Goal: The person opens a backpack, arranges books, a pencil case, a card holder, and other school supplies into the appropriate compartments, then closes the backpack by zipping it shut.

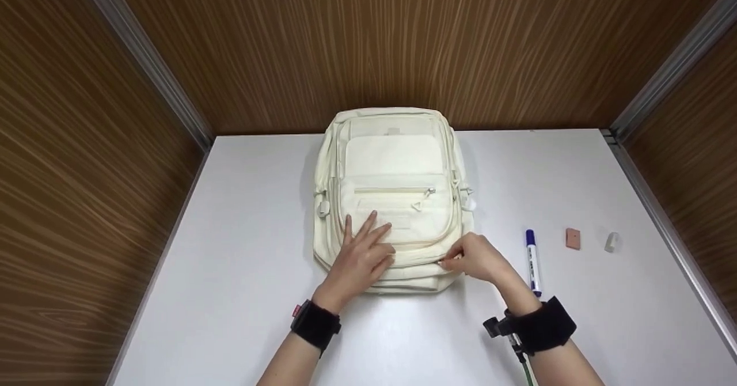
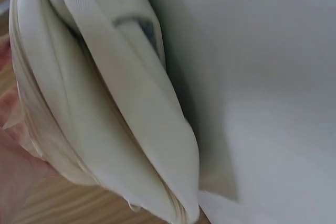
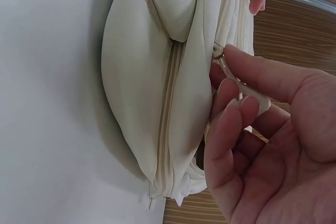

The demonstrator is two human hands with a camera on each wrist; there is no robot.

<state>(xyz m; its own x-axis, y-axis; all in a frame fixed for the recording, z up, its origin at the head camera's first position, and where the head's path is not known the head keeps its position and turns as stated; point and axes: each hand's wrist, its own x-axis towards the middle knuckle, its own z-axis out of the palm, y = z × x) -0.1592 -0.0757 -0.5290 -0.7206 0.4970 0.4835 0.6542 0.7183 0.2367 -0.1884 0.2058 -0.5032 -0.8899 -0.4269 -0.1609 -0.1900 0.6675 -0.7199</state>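
Note:
A cream backpack (image 1: 393, 167) lies flat on the white table (image 1: 242, 248), front pocket up. My left hand (image 1: 363, 253) rests on its lower front with fingers spread flat. My right hand (image 1: 475, 256) pinches a zipper pull (image 3: 239, 85) at the bag's near right edge, thumb and fingers curled round the tab. The right wrist view shows the backpack (image 3: 152, 87) side on with a shut zipper seam. In the left wrist view only the bag's folded side (image 2: 105, 114) and the table show.
A blue-capped marker (image 1: 533, 262) lies right of my right hand. Further right are a small pink eraser (image 1: 573, 238) and a small clear cap (image 1: 611, 242). Wooden walls enclose the table at the back and both sides.

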